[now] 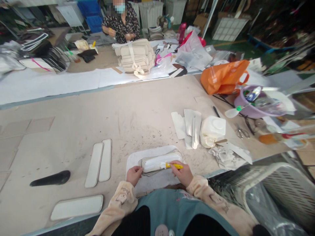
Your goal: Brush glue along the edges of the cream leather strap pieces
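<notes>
R grip (183,173) clenched rnd yellow brush (168,165), L grip (134,175) pinching wht panel (150,164) edge

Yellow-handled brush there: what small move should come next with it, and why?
Probably another light stroke along the top strip: the right hand grips the brush, its white head appears to be on the strip, and the left hand is at the strip's left end, seemingly steadying it.

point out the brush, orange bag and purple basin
Brush (168,165): head view, yellow handle near the bristles.
Orange bag (216,78): head view, its side.
Purple basin (253,111): head view, outer wall.
</notes>
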`<state>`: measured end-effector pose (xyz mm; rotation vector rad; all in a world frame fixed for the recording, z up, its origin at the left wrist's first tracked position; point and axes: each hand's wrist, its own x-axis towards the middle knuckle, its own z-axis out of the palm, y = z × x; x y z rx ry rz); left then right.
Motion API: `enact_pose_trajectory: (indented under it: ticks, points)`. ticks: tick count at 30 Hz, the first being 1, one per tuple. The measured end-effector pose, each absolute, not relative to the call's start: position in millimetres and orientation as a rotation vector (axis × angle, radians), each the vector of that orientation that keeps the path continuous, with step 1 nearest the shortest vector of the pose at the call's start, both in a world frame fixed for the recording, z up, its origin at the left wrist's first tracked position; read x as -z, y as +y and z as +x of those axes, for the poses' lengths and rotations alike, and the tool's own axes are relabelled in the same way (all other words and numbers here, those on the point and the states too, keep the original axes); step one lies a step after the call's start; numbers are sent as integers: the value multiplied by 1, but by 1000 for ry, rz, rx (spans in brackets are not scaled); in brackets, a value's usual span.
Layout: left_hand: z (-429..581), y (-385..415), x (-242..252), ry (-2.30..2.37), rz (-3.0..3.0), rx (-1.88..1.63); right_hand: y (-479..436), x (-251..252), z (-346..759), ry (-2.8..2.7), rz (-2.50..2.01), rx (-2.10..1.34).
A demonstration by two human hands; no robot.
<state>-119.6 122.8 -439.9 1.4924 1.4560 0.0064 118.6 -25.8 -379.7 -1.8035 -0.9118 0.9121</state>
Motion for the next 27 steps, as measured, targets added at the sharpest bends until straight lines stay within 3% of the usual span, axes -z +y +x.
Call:
enact_pose_trajectory:
  ticks: [8, 15, 20, 27]
  points:
    - [-119, 124, 435, 1471, 1544, 82, -79, 362, 177, -569, -2013, -694]
    - [-108, 146, 366, 1470, 2119, 386, -108, 347, 199, -55, -1326, -697]
    - [-22, 156, 327, 1219, 2419, 133, -133, 338, 229, 253, -870, -792]
    - [146, 152, 356, 841, 2553, 274, -178, 346, 267, 343, -650, -743]
